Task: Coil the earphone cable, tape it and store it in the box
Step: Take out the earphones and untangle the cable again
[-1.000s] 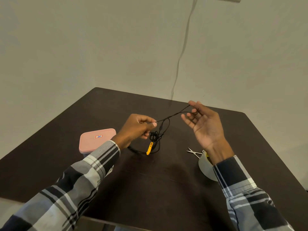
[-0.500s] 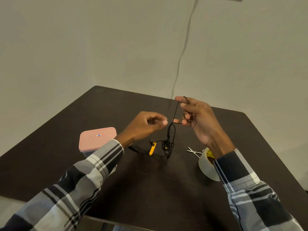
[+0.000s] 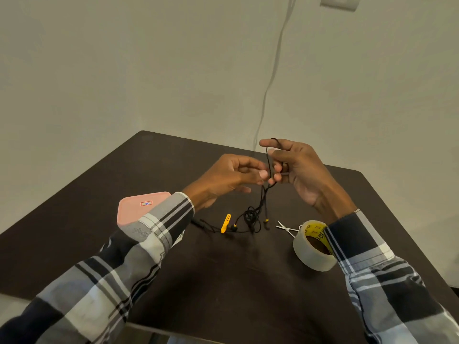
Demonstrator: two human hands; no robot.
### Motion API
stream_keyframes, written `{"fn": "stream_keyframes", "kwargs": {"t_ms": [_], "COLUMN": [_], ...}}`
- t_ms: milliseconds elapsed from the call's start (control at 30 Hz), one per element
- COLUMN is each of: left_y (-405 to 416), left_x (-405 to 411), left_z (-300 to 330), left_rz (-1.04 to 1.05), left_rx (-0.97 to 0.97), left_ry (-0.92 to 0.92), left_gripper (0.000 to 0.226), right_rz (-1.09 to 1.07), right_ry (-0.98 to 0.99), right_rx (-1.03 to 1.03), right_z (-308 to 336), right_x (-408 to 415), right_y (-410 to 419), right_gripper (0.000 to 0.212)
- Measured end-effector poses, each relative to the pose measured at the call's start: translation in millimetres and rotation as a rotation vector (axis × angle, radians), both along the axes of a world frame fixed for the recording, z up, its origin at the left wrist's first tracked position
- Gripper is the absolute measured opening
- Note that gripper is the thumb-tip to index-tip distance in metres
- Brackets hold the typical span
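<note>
Head view: we raise both hands above the table (image 3: 223,281).
Cable: our thin black earphone cable (image 3: 263,199) hangs tangled below our fingers.
Right hand (image 3: 298,170): loops it over curled fingers.
Left hand (image 3: 228,177): pinches it.

Dark brown table (image 3: 223,289). Small scissors (image 3: 285,228), right of centre. Pale cord (image 3: 270,78) down far wall; wall plate (image 3: 340,2), top right.

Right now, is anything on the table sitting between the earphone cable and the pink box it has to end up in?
Nothing lies on the table between them. The earphone cable hangs from both hands; the left hand and its sleeve overlap the pink box in this view. Its lid is shut. Tape roll and scissors sit opposite.
</note>
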State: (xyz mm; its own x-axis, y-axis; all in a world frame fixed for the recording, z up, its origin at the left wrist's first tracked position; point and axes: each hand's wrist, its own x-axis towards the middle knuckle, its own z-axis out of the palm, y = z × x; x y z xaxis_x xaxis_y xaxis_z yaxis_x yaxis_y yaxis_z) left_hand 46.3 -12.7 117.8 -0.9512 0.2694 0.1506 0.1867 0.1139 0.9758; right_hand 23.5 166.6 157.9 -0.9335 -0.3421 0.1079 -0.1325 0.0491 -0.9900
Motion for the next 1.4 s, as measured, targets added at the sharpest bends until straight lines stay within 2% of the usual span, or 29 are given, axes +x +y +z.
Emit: {"fn": "stream_keyframes", "kwargs": {"t_ms": [67,200,333,433,467,500,567,633,767,1000,1100,1233,1300,1400], "left_y": [4,12,18,11,7,1,-10,-20,-33,-24,-19,-17,-16,-22], "left_x": [0,-6,-20,-32,-34,-37,-39,-38,-32,-29,-27,-23,-23,-26], "left_z": [3,9,7,0,-1,-3,-3,-1,2,7,5,2,0,-4], "left_rz": [-0.045,0.009,0.140,0.367,0.416,0.439,0.428,0.386,0.278,0.141,0.136,0.088,0.098,0.117], "left_rx": [-0.002,0.022,-0.150,-0.377,-0.393,-0.381,-0.327,-0.261,-0.096,0.109,0.115,0.119,0.075,-0.024], "left_ry": [-0.003,0.001,0.019,0.132,0.160,0.172,0.164,0.108,-0.031,-0.142,-0.141,-0.132,-0.111,-0.087], "left_gripper": [0.025,0.033,0.048,0.036,0.028,0.024,0.031,0.036,0.028,0.032,0.035,0.032,0.024,0.028], "right_rz": [0.030,0.100,0.163,0.166,0.151,0.129,0.061,-0.039,-0.211,-0.411,-0.418,-0.363,-0.377,-0.409], "right_ry": [0.009,-0.005,0.028,0.061,0.075,0.091,0.135,0.195,0.362,0.521,0.507,0.341,0.305,0.315], "right_rx": [0.014,0.011,0.059,0.087,0.098,0.109,0.140,0.183,0.227,0.220,0.179,-0.029,-0.047,0.006], "right_z": [3,11,21,26,27,27,26,24,15,3,3,2,2,2], "right_x": [0,-2,-2,0,0,-1,-2,-4,-8,-13,-10,-3,-2,-3], "right_y": [-1,-2,-4,-5,-4,-2,1,6,12,5,2,-3,-4,0], "right_gripper": [0.027,0.026,0.026,0.023,0.022,0.021,0.018,0.016,0.012,0.027,0.035,0.039,0.037,0.034]}}
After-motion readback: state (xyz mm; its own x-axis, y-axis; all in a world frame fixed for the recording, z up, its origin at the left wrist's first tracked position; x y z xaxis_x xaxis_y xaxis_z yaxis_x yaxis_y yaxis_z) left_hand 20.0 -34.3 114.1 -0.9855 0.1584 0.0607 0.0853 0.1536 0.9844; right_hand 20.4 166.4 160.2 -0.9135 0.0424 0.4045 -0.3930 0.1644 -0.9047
